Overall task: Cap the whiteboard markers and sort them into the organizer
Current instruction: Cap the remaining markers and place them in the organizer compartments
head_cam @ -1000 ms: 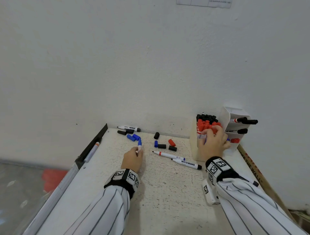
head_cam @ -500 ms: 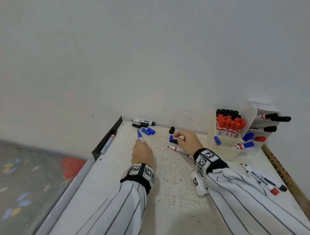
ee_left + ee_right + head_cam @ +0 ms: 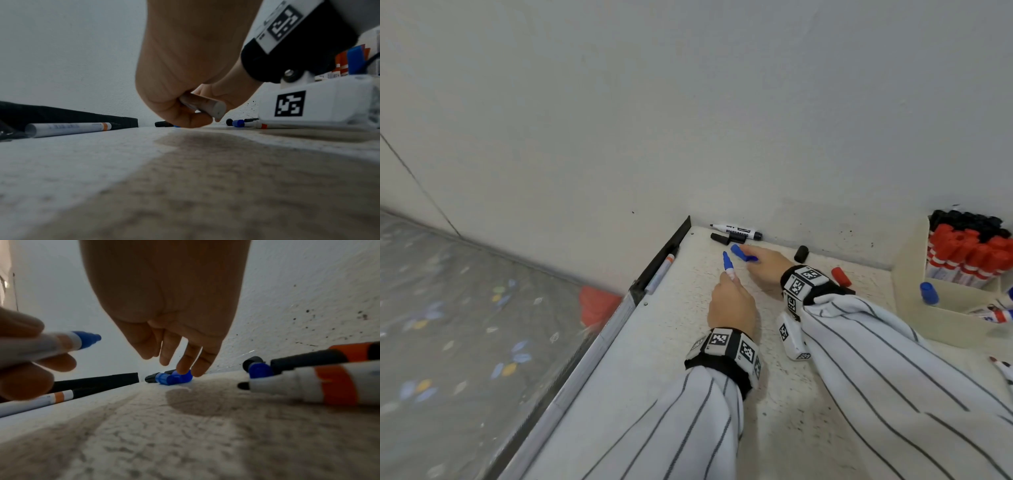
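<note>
Only legible txt I can make out from here: black marker (image 3: 736,231) lying by the wall, barrel print looks like "WHITEBOARD", partly blurred, w/ a logo above I can't read. Wrist bands (image 3: 726,346) carry square b/w coded tags, no letters or nos. Orange-banded marker (image 3: 69,129) at the table's left edge has grey print, too small to read.

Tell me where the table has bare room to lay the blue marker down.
Bare table lies between the left hand and the black rail, and nearer, beside the left sleeve. Crowded: the back strip by the wall, where the right hand touches the blue caps beside the black marker.
</note>
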Action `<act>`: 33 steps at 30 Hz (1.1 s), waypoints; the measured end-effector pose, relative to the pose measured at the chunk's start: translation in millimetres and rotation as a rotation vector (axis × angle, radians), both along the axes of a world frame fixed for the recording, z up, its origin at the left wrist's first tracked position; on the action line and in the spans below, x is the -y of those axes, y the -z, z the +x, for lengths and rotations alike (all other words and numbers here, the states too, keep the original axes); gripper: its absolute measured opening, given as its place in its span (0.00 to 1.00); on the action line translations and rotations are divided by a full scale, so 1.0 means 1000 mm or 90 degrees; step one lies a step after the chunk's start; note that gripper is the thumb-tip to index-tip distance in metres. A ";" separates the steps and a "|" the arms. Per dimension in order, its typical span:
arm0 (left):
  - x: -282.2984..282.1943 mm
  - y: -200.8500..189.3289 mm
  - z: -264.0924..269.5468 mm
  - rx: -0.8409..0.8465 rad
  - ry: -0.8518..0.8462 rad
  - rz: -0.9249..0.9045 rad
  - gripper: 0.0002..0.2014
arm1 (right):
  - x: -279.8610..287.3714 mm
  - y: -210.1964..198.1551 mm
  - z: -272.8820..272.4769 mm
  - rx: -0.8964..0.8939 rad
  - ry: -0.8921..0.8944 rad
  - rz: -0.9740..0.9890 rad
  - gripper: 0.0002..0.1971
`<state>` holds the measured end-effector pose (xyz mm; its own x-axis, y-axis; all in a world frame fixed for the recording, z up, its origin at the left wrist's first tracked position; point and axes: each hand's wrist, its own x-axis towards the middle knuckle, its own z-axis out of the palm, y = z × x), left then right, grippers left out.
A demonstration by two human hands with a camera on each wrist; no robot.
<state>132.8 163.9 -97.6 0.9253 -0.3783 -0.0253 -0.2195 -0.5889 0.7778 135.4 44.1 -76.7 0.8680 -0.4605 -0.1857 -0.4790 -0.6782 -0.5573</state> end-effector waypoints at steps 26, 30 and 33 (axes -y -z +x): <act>-0.001 -0.002 -0.001 0.145 0.195 0.088 0.16 | 0.003 -0.026 -0.083 0.218 0.092 -0.019 0.10; 0.000 -0.003 -0.005 0.146 0.290 0.074 0.16 | 0.004 -0.019 -0.101 0.225 0.126 0.031 0.10; -0.002 -0.004 -0.010 0.106 0.339 -0.007 0.16 | 0.001 -0.018 -0.110 0.235 0.159 0.025 0.08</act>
<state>123.2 165.6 -94.0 0.5970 -0.7946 0.1108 -0.6049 -0.3552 0.7127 25.3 42.8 -58.9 0.7422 -0.6635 0.0946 -0.3897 -0.5420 -0.7446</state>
